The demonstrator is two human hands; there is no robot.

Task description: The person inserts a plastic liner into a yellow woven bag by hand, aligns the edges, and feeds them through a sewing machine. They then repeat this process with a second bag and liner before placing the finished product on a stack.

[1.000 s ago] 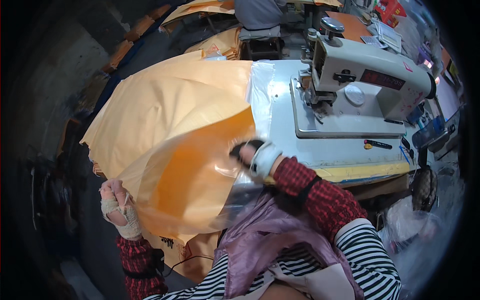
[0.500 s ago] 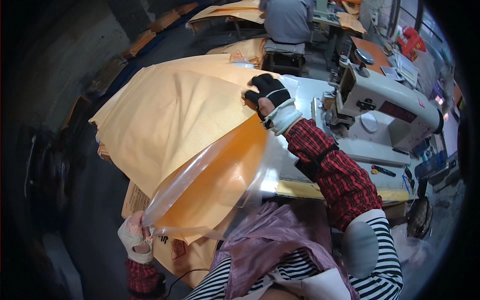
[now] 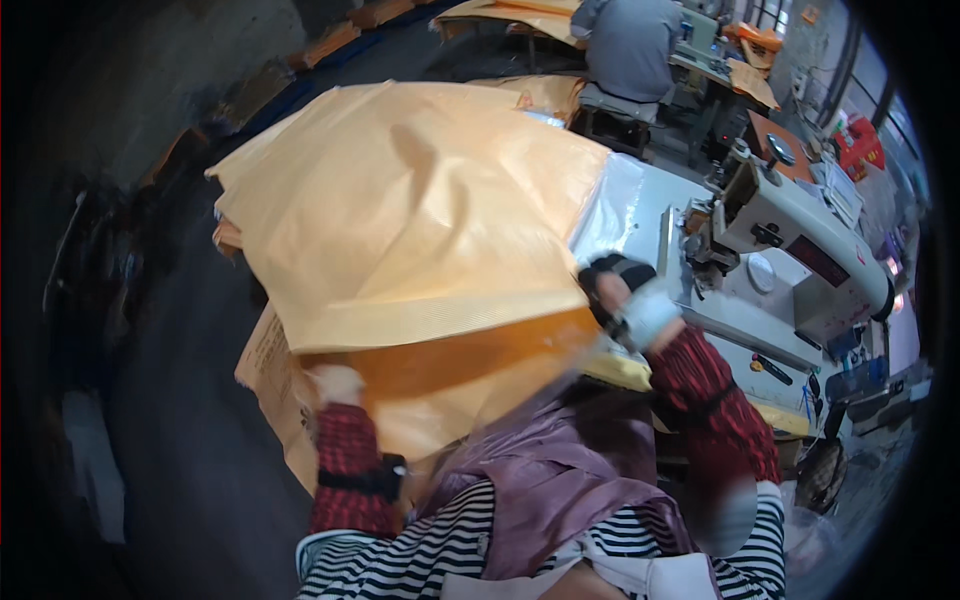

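A large yellow-orange woven sack lies over the table, its wide mouth facing me and gaping. Clear plastic liner film shows along the lower lip of the mouth. At the left corner of the mouth is my left hand, in a pale glove and closed on the sack's edge; motion blurs its fingers. My right hand, in a black fingerless glove with a pale cuff, grips the right corner of the mouth, beside the table's near edge. Inside, the sack shows deeper orange.
A white sewing machine stands on the table at the right. A small black-handled tool lies near it. More printed sacks hang below at the left. Farther back, a person in grey sits on a stool at another machine.
My left hand has moved up and right, and my right hand down and right. The sack's mouth now runs more level across in front of me. The view has shifted slightly.
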